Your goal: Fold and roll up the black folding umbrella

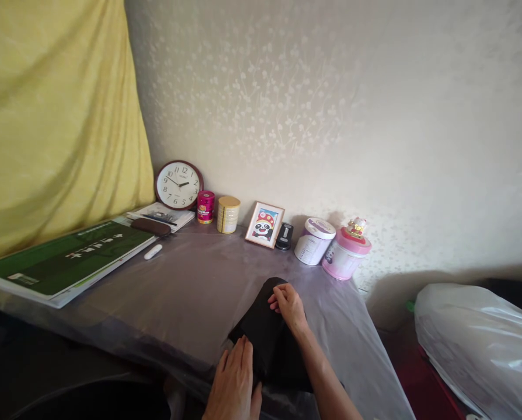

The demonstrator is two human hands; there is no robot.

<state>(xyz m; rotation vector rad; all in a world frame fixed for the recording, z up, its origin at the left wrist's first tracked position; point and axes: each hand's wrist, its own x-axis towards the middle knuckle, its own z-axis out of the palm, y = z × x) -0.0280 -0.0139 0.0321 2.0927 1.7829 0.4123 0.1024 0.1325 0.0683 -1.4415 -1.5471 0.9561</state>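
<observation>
The black cloth (267, 344) lies on the near part of the table (191, 280), towards the table's near edge, with both hands on it. The left hand (232, 379) rests palm down over its near left edge; its fingers are straight and close together, the thumb apart. The right hand (291, 309) is at the far end of the cloth, fingers curled inward; whether they pinch the fabric cannot be told.

The table bears a sheet of clear plastic. Along its far side, left to right, stand a round clock (179, 185), tilted back; a magenta tin (205, 209) just beside it; a cream tin (228, 217) with a yellow lid; a panda picture (264, 226) in a frame, leaning back; a small black object (284, 238), identity unclear; a purple and white tub (314, 242); and a pink tub (342, 258) bearing a figurine (357, 227).

At the left lies a green book (68, 256), with a brown case (150, 226) at its far end and a small white object (153, 252) near it. A yellow curtain (55, 116) hangs behind. A plastic bag (475, 344) sits right of the table.
</observation>
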